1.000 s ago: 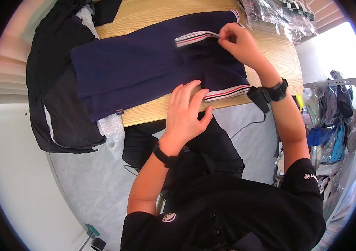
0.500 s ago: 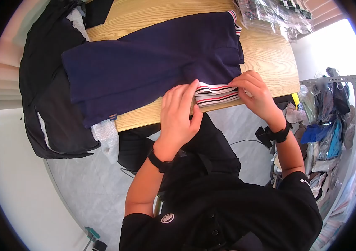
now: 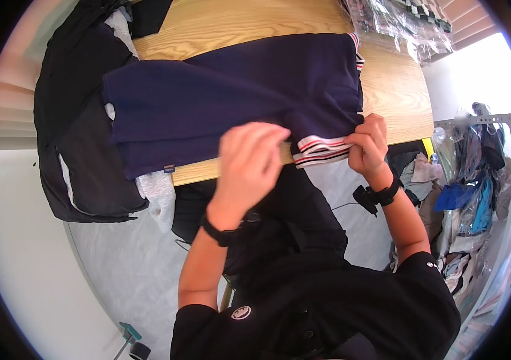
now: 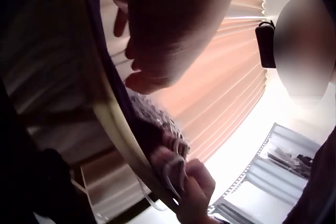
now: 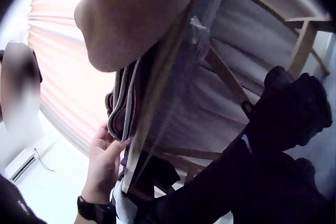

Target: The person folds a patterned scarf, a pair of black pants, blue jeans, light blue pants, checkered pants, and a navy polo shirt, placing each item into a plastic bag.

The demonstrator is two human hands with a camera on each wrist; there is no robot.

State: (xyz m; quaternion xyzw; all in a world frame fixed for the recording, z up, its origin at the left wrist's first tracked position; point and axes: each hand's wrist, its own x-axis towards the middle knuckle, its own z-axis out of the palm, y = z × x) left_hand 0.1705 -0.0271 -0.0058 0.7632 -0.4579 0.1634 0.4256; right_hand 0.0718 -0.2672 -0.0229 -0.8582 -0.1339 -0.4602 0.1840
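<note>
A navy garment (image 3: 225, 84) lies spread on the wooden table, with a folded striped band (image 3: 323, 146) in white, red and black at the near edge. My right hand (image 3: 368, 145) pinches the right end of this band between thumb and fingers. To the band's left, my left hand (image 3: 246, 162) hovers, blurred by motion, its fingers loosely bent and holding nothing. In the right wrist view, layered folds of the striped band (image 5: 122, 103) show below the right hand (image 5: 142, 19), whose fingertips are hidden.
Black clothing (image 3: 84, 132) is heaped at the table's left end, over grey cloth (image 3: 158, 195). Clear plastic-wrapped packages (image 3: 396, 27) lie at the far right. Bagged clothes (image 3: 468, 192) fill a rack to the right. The wooden table (image 3: 393, 90) shows bare wood beside the garment.
The right hand has brought the upper striped band down over the lower one at the near edge and now pinches its right end. The left hand has lifted off the garment and moved left.
</note>
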